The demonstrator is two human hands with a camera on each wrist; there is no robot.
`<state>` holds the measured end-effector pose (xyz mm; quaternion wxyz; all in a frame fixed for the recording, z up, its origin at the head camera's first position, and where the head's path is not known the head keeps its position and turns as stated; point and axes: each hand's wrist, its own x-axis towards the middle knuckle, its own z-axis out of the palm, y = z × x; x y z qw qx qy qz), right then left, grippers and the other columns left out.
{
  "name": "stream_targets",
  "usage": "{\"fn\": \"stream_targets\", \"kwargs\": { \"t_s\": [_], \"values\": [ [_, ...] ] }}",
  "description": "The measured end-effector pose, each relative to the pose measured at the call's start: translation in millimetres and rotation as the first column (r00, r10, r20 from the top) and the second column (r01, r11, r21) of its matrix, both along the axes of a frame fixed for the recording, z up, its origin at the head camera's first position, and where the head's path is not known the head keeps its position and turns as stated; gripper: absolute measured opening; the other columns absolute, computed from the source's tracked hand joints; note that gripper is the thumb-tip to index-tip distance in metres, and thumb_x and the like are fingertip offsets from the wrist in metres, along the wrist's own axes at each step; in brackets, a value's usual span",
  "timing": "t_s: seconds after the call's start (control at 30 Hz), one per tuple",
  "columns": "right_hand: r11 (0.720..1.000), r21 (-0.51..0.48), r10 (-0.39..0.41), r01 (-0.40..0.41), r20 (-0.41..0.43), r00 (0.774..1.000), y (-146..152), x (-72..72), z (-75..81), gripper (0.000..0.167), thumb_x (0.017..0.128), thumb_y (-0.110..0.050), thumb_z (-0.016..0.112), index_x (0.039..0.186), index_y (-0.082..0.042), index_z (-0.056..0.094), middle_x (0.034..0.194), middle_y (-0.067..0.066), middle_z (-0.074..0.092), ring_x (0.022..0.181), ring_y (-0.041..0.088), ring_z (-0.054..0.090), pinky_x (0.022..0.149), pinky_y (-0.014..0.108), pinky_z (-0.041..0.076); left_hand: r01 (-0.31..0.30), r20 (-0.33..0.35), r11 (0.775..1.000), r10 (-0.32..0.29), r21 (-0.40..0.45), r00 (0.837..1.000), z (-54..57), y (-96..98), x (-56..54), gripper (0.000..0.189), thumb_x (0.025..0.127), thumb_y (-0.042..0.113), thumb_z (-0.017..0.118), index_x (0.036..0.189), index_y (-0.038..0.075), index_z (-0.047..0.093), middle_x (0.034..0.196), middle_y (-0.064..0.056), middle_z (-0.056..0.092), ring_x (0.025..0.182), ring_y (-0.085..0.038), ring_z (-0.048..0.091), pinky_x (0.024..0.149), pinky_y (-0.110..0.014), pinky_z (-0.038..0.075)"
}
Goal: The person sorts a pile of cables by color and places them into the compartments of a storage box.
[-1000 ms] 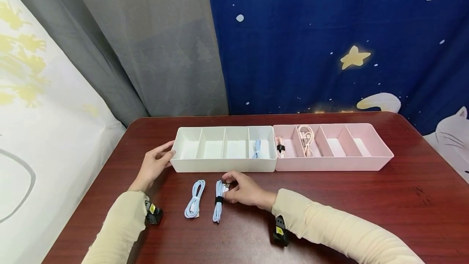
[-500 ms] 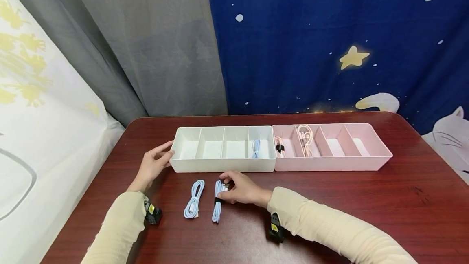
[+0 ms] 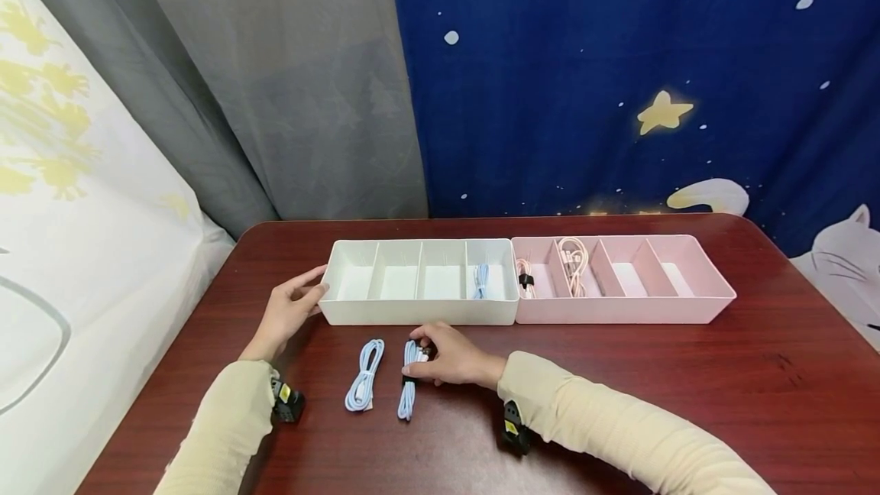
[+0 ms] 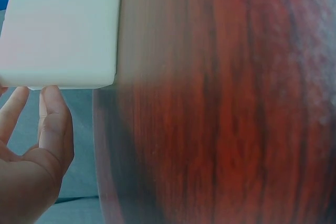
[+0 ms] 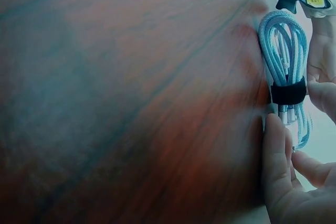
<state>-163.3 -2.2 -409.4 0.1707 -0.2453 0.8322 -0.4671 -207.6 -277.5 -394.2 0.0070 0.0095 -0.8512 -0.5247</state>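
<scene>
Head view: left hand (image 3: 285, 312), unclenched, touched white tray (image 3: 419, 312) towards left edge of bench (image 3: 619, 411); right hand (image 3: 455, 355) grasped black-banded blue cable (image 3: 406, 403).

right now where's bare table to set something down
Bare tabletop lies between the pink tray and right sleeve, and, nearer you, between that and left sleeve. Crowded: in front of the white tray, with left blue cable, black-strapped cable and right hand.

Light-blue cable (image 3: 406, 406), white tray (image 3: 419, 312), pink tray (image 3: 619, 311)
</scene>
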Motion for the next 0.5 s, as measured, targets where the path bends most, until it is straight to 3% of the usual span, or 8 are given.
{"fn": "stream_targets", "kwargs": {
  "t_s": [0.5],
  "values": [
    [0.999, 0.024, -0.025, 0.024, 0.01, 1.0, -2.7, -0.4, -0.6, 0.039, 0.073, -0.017, 0.072, 0.104, 0.001, 0.056, 0.086, 0.005, 0.043, 0.043, 0.009, 0.047, 0.041, 0.023, 0.047, -0.008, 0.005, 1.0, 0.009, -0.02, 1.0, -0.8, 0.1, -0.8, 0.047, 0.089, 0.032, 0.053, 0.132, 0.015, 0.044, 0.11, -0.02, 0.053, 0.088, -0.014, 0.056, 0.072, -0.023, 0.049]
  ]
}}
